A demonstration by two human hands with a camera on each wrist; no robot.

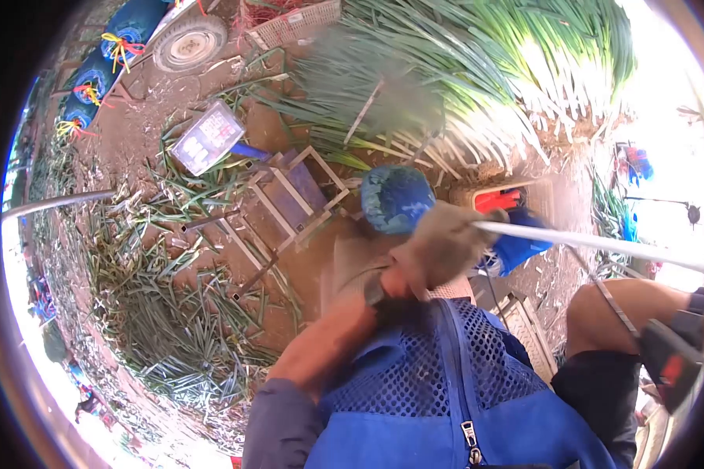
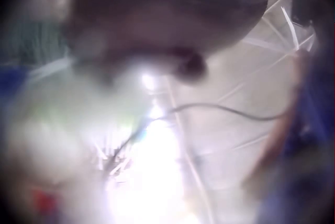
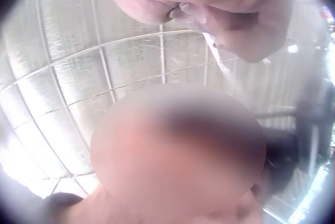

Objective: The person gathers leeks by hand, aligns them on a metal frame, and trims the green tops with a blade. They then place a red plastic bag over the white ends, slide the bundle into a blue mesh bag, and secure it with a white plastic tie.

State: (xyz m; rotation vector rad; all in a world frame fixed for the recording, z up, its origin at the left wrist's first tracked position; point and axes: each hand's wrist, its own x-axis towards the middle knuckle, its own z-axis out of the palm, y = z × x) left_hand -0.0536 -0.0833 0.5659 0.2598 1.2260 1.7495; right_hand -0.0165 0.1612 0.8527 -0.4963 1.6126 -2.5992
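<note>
My left hand (image 1: 443, 246), in a brownish glove, is in front of my blue apron (image 1: 391, 434) in the head view. Its fingers grip one end of a long white strip (image 1: 594, 237). That strip runs taut to the right edge, towards my bent right forearm (image 1: 618, 309). In the right wrist view, my bare right hand (image 3: 230, 12) has curled fingers that pinch a narrow white strip (image 3: 222, 62). Blur and a dark shape (image 2: 167, 15) fill much of the left wrist view. Below my left hand stands a blue bundle (image 1: 397, 199).
Leeks (image 1: 555, 86) lie heaped at the back. A metal-framed scale (image 1: 293, 191) with a display (image 1: 208, 138) stands left of the bundle. Leaf scraps (image 1: 180, 336) litter the ground. A crate (image 1: 544, 199) holds something red. A wheel (image 1: 189, 44) and blue bundles (image 1: 94, 78) are at upper left.
</note>
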